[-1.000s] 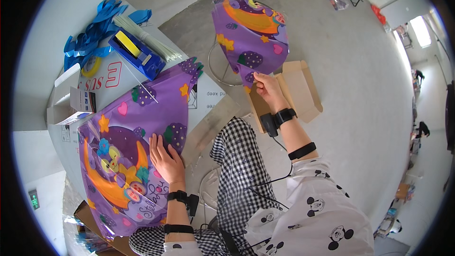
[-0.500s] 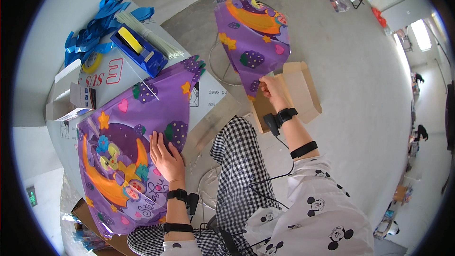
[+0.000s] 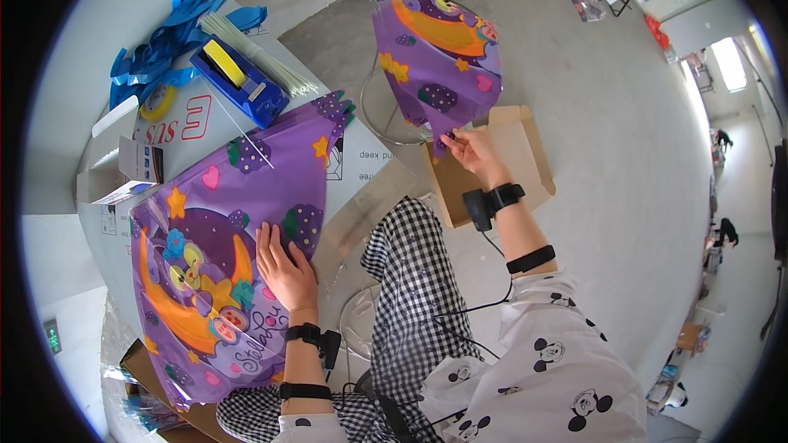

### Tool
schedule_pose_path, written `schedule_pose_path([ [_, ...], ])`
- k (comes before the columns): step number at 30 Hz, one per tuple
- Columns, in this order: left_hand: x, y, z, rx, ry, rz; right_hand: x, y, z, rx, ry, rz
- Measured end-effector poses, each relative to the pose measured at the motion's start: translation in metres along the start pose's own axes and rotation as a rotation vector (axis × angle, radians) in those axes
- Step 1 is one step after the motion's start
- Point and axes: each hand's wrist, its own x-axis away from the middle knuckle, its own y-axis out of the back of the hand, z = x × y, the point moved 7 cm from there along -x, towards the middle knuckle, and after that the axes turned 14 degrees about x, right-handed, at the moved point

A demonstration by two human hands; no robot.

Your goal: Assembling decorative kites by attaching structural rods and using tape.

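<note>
Now the right hand [image 3: 478, 154] has its grip pinched on the near tip of the far purple sheet [image 3: 443, 66], by the open cardboard box [image 3: 524, 148], while the left hand [image 3: 287, 275] rests spread and released on the near purple sheet [image 3: 205, 213], left on the bench [image 3: 365, 152]! Best, I'd judge: pinch lightly, palm flat, so neither printed sheet creases
</note>
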Motion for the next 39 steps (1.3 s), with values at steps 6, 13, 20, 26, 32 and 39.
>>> schedule_pose_path([
  [6, 0.0, 0.0, 0.001, -0.003, -0.001, -0.007, 0.008, -0.009, 0.025, -0.108, 0.005, 0.213],
  [13, 0.003, 0.0, 0.005, -0.009, -0.026, -0.031, 0.051, 0.01, 0.203, -0.114, 0.681, -0.059],
  [20, 0.004, 0.004, 0.004, 0.043, 0.014, -0.011, 0.127, 0.007, 0.304, 0.277, 1.04, -0.249],
  [26, 0.033, 0.053, -0.025, 0.424, 0.036, -0.061, 0.158, 0.009, 0.296, 0.275, 1.136, -0.168],
  [32, 0.079, 0.123, -0.079, 0.635, 0.151, 0.038, 0.275, -0.057, 0.213, 0.468, 1.179, 0.03],
  [39, 0.083, 0.214, -0.143, 0.457, -0.357, -0.417, 0.442, -0.199, 0.052, 0.462, 0.92, 0.854],
])
